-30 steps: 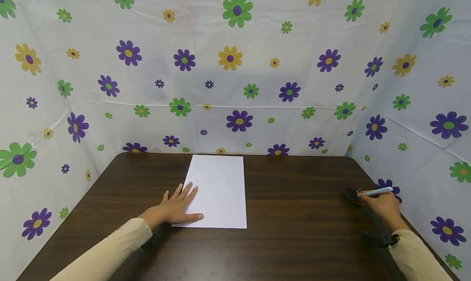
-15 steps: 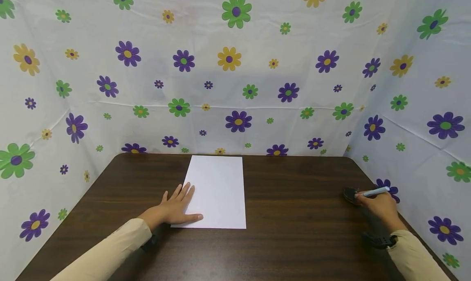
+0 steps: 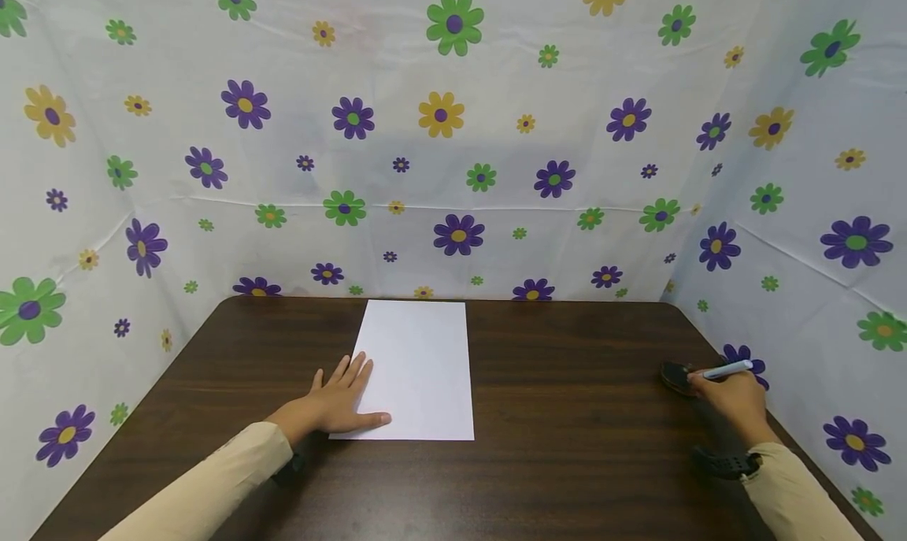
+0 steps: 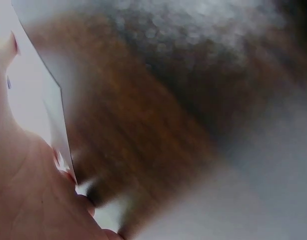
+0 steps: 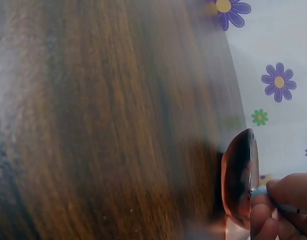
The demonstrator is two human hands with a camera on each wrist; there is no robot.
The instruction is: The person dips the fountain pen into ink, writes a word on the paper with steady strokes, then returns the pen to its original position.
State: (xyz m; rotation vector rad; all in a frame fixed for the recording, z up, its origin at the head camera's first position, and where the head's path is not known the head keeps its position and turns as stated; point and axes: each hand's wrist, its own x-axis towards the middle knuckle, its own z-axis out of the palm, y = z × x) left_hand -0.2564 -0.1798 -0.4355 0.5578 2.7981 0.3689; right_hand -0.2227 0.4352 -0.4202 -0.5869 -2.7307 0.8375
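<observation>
A blank white sheet of paper (image 3: 418,376) lies on the dark wooden table. My left hand (image 3: 333,403) rests over the sheet's left side, fingers spread and thumb across the lower part. In the left wrist view, the palm and sheet edge (image 4: 58,90) show at the left. At the right side of the table, my right hand (image 3: 733,395) pinches a slim light-blue pen-like tool (image 3: 730,369). The tool's front end meets a small dark, glossy oval dish (image 3: 675,377); its tip is not clearly visible. In the right wrist view, the dish (image 5: 237,175) looks reddish-brown and shiny beside the fingertips.
Dark wood table (image 3: 567,415) stretches between the paper and the dish. A white cloth with flowers (image 3: 510,155) hangs behind the table and along both sides. Each wrist carries a dark band, the right one (image 3: 726,462) easily seen.
Hands, paper and dish hold nearly the same places. The right hand and its pen-like tool shift only very slightly, and the whole view drifts a little.
</observation>
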